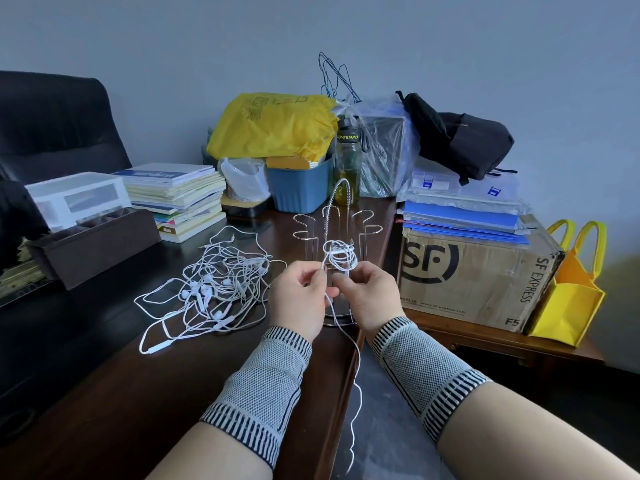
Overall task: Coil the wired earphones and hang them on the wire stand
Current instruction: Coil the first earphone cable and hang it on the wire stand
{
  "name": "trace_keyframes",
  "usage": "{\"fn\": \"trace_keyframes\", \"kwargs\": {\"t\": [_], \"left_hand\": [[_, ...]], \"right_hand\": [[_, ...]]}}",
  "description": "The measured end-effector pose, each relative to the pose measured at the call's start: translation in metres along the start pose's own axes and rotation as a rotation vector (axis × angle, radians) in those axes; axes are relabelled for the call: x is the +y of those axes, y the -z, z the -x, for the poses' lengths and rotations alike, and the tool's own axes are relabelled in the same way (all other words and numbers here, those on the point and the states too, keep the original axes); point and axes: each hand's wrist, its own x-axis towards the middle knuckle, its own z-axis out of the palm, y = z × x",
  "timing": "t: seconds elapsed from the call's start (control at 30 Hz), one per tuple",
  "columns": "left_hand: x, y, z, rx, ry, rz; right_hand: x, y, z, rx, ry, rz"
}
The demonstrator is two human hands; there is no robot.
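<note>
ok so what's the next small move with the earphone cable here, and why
Probably another wrap. The right hand holds a small coil in front of the wire stand, while the left hand pinches the cable below it. A long loose tail hangs past the desk edge, so it seems too early to hang the coil.

light: we see soft, even, cool-toned light, source not in view | shadows: faint and diffuse on the dark desk [104,393] | glare: mild sheen on the desk and on the clear plastic bag [381,150] | focus: centre sharp | distortion: wide-angle stretch at the edges, forearms enlarged | left edge: dim, murky
</note>
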Motion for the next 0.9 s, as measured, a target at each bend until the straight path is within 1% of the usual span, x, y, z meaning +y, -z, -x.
{"fn": "trace_keyframes", "kwargs": {"t": [0.1, 0.27, 0.33, 0.47, 0.53, 0.63, 0.7, 0.9], "left_hand": [[0.001, -0.003, -0.001, -0.015, -0.029, -0.033], [0.001, -0.006, -0.001, -0.086, -0.034, -0.053], [0.002, -0.008, -0.002, -0.1, -0.012, -0.021], [0.007, -0.011, 0.0, -0.107, 0.029, 0.05], [0.009, -0.01, 0.0, -0.116, 0.044, 0.082], [0.01, -0.009, -0.001, -0.143, 0.064, 0.096], [0.01, -0.009, -0.002, -0.15, 0.075, 0.089], [0.018, -0.01, -0.001, -0.166, 0.076, 0.067]], "right_hand": [[-0.001, -0.001, -0.002, 0.086, 0.068, 0.218], [-0.002, 0.007, 0.002, 0.063, 0.191, 0.44], [-0.001, 0.009, 0.006, 0.08, 0.256, 0.531], [0.008, 0.016, 0.015, 0.192, 0.413, 0.673], [0.012, 0.018, 0.018, 0.161, 0.426, 0.72], [0.017, 0.016, 0.024, 0.028, 0.396, 0.842], [0.018, 0.015, 0.025, -0.031, 0.36, 0.872], [0.014, 0.013, 0.023, -0.065, 0.331, 0.869]]}}
